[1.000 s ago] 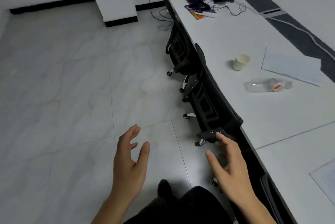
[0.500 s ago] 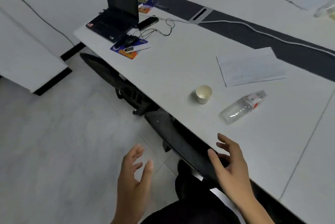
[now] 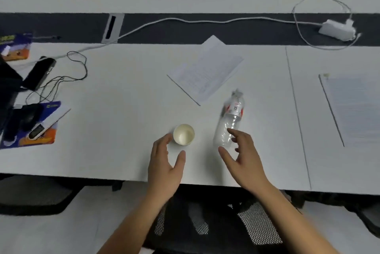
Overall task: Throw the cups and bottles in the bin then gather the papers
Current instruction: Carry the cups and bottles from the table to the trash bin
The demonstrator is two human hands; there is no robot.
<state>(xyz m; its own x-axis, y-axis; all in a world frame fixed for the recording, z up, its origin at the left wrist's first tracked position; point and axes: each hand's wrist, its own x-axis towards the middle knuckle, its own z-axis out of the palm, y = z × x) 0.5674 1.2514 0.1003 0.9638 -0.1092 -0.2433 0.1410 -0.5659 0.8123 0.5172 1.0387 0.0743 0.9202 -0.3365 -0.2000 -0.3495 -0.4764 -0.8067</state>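
Hands over the near edge of the white bench (image 3: 123, 93), both spread and gripping nothing. We see the left hand (image 3: 164, 165) with fingers curled loosely toward the small white paper cup (image 3: 183, 134), fingertips just beside its left rim; whether they touch it we cannot tell. The cup stands upright, looks empty inside. The right hand (image 3: 244, 161) hovers at the base end of the clear plastic bottle with red-and-white label (image 3: 230, 120), index finger overlapping the bottle's lower part; contact unclear. The bottle lies on its side, cap pointing away from us, just right of the cup.

Beyond both, a white printed paper sheet (image 3: 205, 70) lies flat and skewed, its far corner over the dark strip (image 3: 246, 33) along the bench's middle. A second pale paper sheet (image 3: 353, 107) lies well to the right. A white cable (image 3: 185, 21) runs along the strip to a white power adapter (image 3: 337, 29). Blue-and-orange mouse pad (image 3: 30, 136) at far left.
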